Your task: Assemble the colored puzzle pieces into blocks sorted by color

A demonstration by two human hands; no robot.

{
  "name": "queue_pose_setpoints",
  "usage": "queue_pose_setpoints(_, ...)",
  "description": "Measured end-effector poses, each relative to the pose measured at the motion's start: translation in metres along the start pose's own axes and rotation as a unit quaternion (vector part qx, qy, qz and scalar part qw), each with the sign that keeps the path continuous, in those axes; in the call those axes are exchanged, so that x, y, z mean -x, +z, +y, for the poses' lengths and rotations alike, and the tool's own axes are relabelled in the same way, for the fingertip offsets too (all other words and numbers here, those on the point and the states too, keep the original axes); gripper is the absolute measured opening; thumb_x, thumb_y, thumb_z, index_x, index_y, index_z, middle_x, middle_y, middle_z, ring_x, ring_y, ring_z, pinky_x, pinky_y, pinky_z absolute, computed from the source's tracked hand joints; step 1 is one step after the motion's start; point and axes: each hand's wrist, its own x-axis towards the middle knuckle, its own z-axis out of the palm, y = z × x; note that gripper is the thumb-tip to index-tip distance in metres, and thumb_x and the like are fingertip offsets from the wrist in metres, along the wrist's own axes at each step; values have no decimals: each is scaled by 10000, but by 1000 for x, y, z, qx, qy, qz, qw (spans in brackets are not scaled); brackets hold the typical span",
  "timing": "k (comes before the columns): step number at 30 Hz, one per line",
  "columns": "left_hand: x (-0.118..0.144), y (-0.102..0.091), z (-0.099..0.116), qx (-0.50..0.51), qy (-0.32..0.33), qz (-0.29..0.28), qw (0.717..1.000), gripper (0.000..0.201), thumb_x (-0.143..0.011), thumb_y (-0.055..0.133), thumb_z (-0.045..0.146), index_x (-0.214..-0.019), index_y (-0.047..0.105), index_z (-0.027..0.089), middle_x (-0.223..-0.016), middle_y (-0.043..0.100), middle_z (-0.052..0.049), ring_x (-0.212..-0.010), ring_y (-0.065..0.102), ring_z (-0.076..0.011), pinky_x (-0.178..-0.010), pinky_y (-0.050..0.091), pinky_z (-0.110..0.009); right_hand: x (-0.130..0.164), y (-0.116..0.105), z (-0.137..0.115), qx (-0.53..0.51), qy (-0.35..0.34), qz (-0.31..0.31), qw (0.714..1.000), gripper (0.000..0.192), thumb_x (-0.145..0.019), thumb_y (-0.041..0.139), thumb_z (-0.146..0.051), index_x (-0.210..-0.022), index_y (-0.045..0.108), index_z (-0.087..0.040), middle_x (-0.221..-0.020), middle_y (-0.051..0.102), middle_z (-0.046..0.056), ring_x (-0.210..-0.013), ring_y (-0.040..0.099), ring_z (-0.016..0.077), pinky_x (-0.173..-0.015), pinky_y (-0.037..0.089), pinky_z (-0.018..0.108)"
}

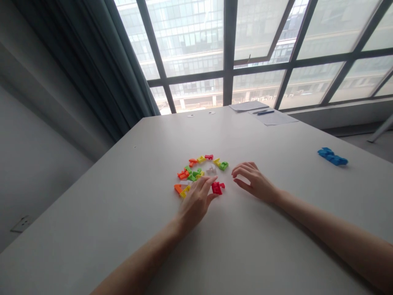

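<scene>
A scatter of small plastic pieces [196, 170] in orange, yellow, green, red and white lies on the white table [129, 196]. My left hand [196, 200] rests palm down at the near edge of the scatter, fingers spread, its fingertips beside a red piece [217, 187] and over a yellow piece [185, 191]. My right hand [253, 180] lies just right of the pieces, fingers loosely curled and apart, holding nothing. A green piece [223, 165] sits a short way from its fingertips.
A row of joined blue pieces [332, 156] lies at the far right of the table. Sheets of paper [270, 116] with a pen [265, 112] lie at the far edge under the window. A dark curtain [101, 69] hangs at the left.
</scene>
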Motion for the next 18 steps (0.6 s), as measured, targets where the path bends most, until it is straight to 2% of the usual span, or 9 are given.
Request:
queue_pose_setpoints(4,-1,-1,3,-13,17,-11,1000,442,-903,594,271,-1317,453,207,-1138,606,-115,-1075,596,-256,-919,521,-426,0,1,-4,-19,-10,-10,1000,54,-939,518,-281,-949,542,-233,-983,671,64,-993,586,209,-914,385,393)
queue_pose_setpoints(10,-2,-5,6,3,48,-58,997,483,-839,680,330,-1269,489,219,-1065,654,-83,-999,607,-239,-901,508,-399,-1,4,-12,-22,-32,-53,998,82,-930,528,-304,-956,556,-231,-938,669,52,-961,584,209,-932,376,397)
queue_pose_setpoints(13,-2,-7,5,8,23,-46,999,436,-882,622,368,-1276,496,232,-1114,642,-90,-1038,592,-244,-906,496,-402,0,3,-10,-26,-18,-46,998,72,-937,507,-284,-928,554,-230,-898,664,48,-965,582,210,-922,382,391)
queue_pose_setpoints(15,-3,-7,4,-11,-5,-29,999,383,-931,547,318,-1299,486,229,-1175,624,-97,-1093,570,-248,-935,476,-413,0,3,-9,-32,-20,-45,998,69,-932,510,-275,-924,559,-228,-890,657,50,-947,575,210,-919,386,394)
queue_pose_setpoints(18,-4,-5,4,-55,-14,-29,998,298,-948,506,243,-1242,547,215,-1199,634,-90,-1114,565,-250,-960,446,-430,0,2,-11,-49,-59,-74,994,100,-926,510,-263,-963,595,-223,-909,645,63,-898,554,203,-893,406,390)
